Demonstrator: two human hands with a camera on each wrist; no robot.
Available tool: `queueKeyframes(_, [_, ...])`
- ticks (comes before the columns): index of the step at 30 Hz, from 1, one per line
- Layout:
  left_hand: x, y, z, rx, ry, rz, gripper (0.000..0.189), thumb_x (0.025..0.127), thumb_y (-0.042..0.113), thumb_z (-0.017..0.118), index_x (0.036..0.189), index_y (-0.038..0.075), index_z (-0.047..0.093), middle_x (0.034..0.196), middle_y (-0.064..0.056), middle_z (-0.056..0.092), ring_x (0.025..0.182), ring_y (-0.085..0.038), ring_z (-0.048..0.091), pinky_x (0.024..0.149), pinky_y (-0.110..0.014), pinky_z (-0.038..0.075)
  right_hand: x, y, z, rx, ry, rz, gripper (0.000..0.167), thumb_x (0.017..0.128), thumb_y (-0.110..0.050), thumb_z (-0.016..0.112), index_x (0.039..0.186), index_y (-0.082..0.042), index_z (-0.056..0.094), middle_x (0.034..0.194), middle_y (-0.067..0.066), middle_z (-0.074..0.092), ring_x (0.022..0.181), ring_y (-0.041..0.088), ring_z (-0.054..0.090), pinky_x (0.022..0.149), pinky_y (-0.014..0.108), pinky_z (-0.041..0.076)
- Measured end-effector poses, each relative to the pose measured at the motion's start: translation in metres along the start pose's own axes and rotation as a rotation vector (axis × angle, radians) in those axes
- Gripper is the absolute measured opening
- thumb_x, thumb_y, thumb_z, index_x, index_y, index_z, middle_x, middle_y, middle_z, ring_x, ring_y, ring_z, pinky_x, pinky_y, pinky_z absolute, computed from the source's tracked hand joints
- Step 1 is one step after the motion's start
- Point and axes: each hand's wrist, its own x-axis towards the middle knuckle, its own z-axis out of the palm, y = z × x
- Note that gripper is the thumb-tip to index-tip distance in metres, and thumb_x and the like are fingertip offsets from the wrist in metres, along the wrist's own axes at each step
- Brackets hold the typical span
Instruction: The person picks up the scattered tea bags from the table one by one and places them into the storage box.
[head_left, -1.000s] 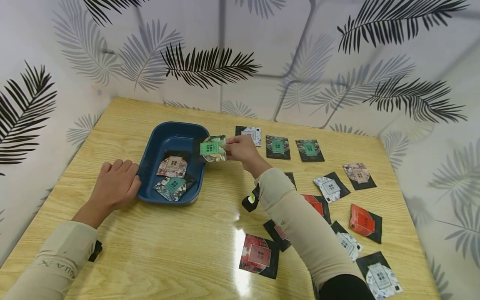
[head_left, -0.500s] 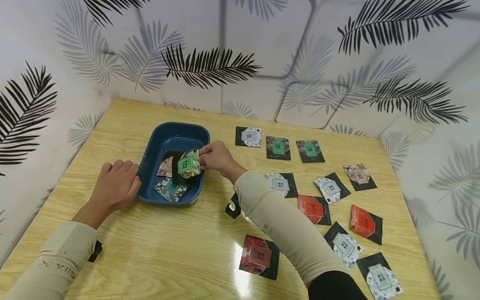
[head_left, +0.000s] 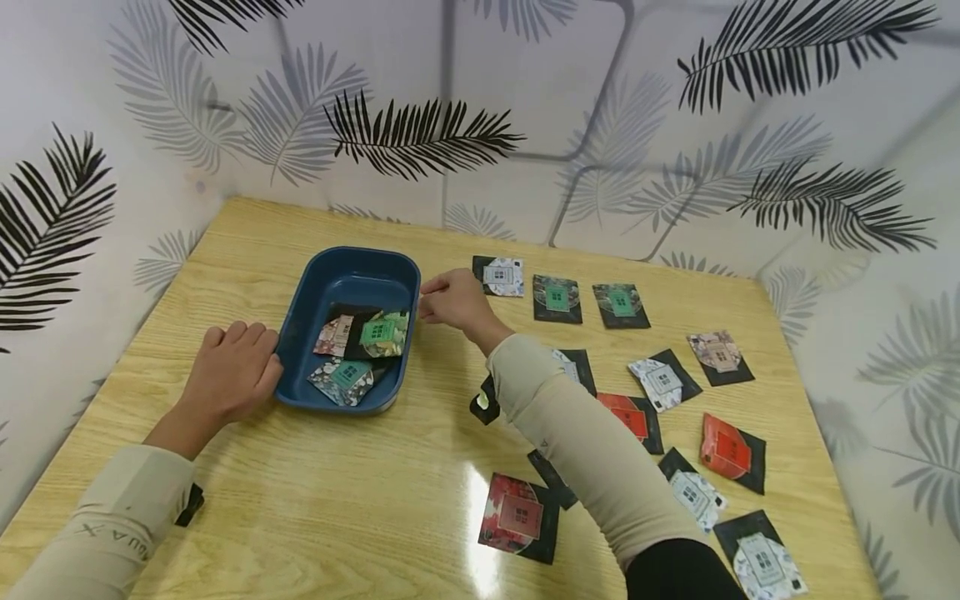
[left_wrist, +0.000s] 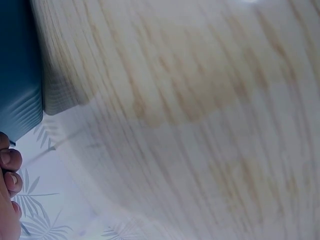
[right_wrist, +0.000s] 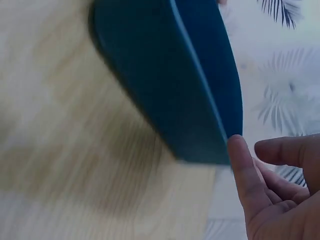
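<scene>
A dark blue plastic bin (head_left: 360,262) stands on the table's left half. My left hand (head_left: 234,367) holds its left rim, fingers curled; in the left wrist view those fingers (left_wrist: 12,182) show at the bin's corner. Inside lie three flat printed sachets: a green-labelled sachet (head_left: 384,333) on top, overlapping a pink floral sachet (head_left: 332,337), and a teal-labelled sachet (head_left: 345,379) nearer me. My right hand (head_left: 459,304) is just outside the right rim, holding nothing. In the right wrist view its thumb and index finger are apart, the index fingertip (right_wrist: 237,145) right at the bin's edge.
Several more sachets lie spread over the table's right half, among them a green sachet (head_left: 557,298), a white floral sachet (head_left: 504,277), a red sachet (head_left: 727,450) and a dark red sachet (head_left: 517,517). A patterned wall covering (head_left: 480,183) rises behind the table.
My right hand carried the green-labelled sachet left into the bin, let it go on top of the others, then drew back over the right rim. The left hand has stayed put.
</scene>
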Motion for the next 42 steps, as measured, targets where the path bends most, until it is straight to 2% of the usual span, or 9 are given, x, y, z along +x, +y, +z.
queueKeyframes(5, [0.002, -0.002, 0.001, -0.004, 0.004, 0.006, 0.016, 0.092, 0.017, 0.039, 0.081, 0.007, 0.046, 0.078, -0.008, 0.045, 0.076, -0.028, 0.040, 0.070, -0.041, 0.023, 0.018, 0.018, -0.036, -0.236, 0.182, 0.012, 0.023, 0.095, -0.014, 0.060, 0.079, -0.001, 0.071, 0.076, 0.009, 0.070, 0.060, 0.019, 0.065, 0.070, 0.033, 0.057])
queueKeyframes(8, [0.001, -0.002, 0.002, -0.007, 0.020, 0.009, 0.016, 0.092, 0.016, 0.039, 0.080, 0.007, 0.045, 0.077, -0.007, 0.044, 0.074, -0.027, 0.039, 0.070, -0.040, 0.022, 0.029, 0.029, -0.056, -0.407, 0.291, 0.057, 0.046, 0.095, -0.018, 0.060, 0.051, -0.011, 0.050, 0.046, -0.003, 0.042, 0.040, 0.009, 0.034, 0.053, 0.028, 0.039])
queueKeyframes(10, [0.000, -0.002, 0.003, -0.007, 0.026, 0.008, 0.016, 0.092, 0.016, 0.040, 0.080, 0.007, 0.045, 0.077, -0.007, 0.044, 0.074, -0.026, 0.039, 0.070, -0.040, 0.022, 0.035, 0.034, -0.064, -0.457, 0.338, 0.094, 0.050, 0.095, -0.019, 0.060, 0.050, -0.015, 0.038, 0.043, -0.004, 0.030, 0.040, 0.010, 0.025, 0.050, 0.028, 0.033])
queueKeyframes(17, [-0.008, -0.003, 0.003, -0.002, 0.013, -0.007, 0.015, 0.091, 0.017, 0.042, 0.080, 0.008, 0.046, 0.076, -0.005, 0.045, 0.075, -0.026, 0.040, 0.070, -0.039, 0.022, 0.046, 0.046, -0.065, -0.607, 0.399, 0.107, 0.040, 0.095, -0.026, 0.061, 0.063, -0.014, 0.040, 0.059, 0.000, 0.040, 0.053, 0.014, 0.040, 0.056, 0.031, 0.039])
queueKeyframes(20, [-0.009, -0.002, 0.004, -0.002, 0.027, -0.001, 0.014, 0.091, 0.016, 0.042, 0.081, 0.008, 0.047, 0.076, -0.005, 0.045, 0.074, -0.025, 0.040, 0.070, -0.038, 0.022, 0.053, 0.057, -0.060, -0.672, 0.397, 0.085, 0.030, 0.097, -0.029, 0.061, 0.087, -0.001, 0.059, 0.085, 0.014, 0.061, 0.078, 0.026, 0.061, 0.076, 0.038, 0.052])
queueKeyframes(24, [-0.007, -0.002, 0.006, -0.009, 0.056, 0.016, 0.013, 0.090, 0.016, 0.042, 0.080, 0.009, 0.046, 0.076, -0.004, 0.043, 0.073, -0.024, 0.038, 0.069, -0.038, 0.021, 0.061, 0.067, -0.055, -0.667, 0.428, 0.086, 0.073, 0.096, -0.037, 0.062, 0.145, 0.008, 0.034, 0.142, 0.030, 0.046, 0.133, 0.043, 0.048, 0.111, 0.050, 0.042])
queueKeyframes(26, [-0.004, -0.002, 0.007, -0.011, 0.064, 0.022, 0.013, 0.090, 0.016, 0.043, 0.079, 0.009, 0.045, 0.075, -0.004, 0.042, 0.072, -0.024, 0.036, 0.069, -0.037, 0.020, 0.065, 0.068, -0.053, -0.660, 0.455, 0.086, 0.082, 0.095, -0.039, 0.065, 0.152, 0.005, 0.025, 0.147, 0.030, 0.043, 0.136, 0.043, 0.046, 0.111, 0.050, 0.041])
queueKeyframes(35, [-0.004, -0.001, 0.010, -0.022, 0.066, 0.024, 0.014, 0.091, 0.016, 0.043, 0.079, 0.010, 0.044, 0.075, -0.004, 0.041, 0.073, -0.023, 0.034, 0.071, -0.037, 0.019, 0.074, 0.071, -0.051, -0.713, 0.474, 0.162, 0.089, 0.092, -0.035, 0.069, 0.156, -0.003, 0.016, 0.146, 0.027, 0.047, 0.131, 0.041, 0.053, 0.101, 0.048, 0.051])
queueKeyframes(42, [-0.005, -0.005, 0.010, -0.014, 0.095, 0.033, 0.013, 0.090, 0.016, 0.043, 0.079, 0.009, 0.043, 0.075, -0.005, 0.040, 0.072, -0.023, 0.034, 0.071, -0.037, 0.019, 0.076, 0.077, -0.056, -0.654, 0.480, 0.118, 0.062, 0.092, -0.023, 0.069, 0.140, 0.005, 0.042, 0.133, 0.027, 0.055, 0.119, 0.041, 0.060, 0.096, 0.048, 0.053])
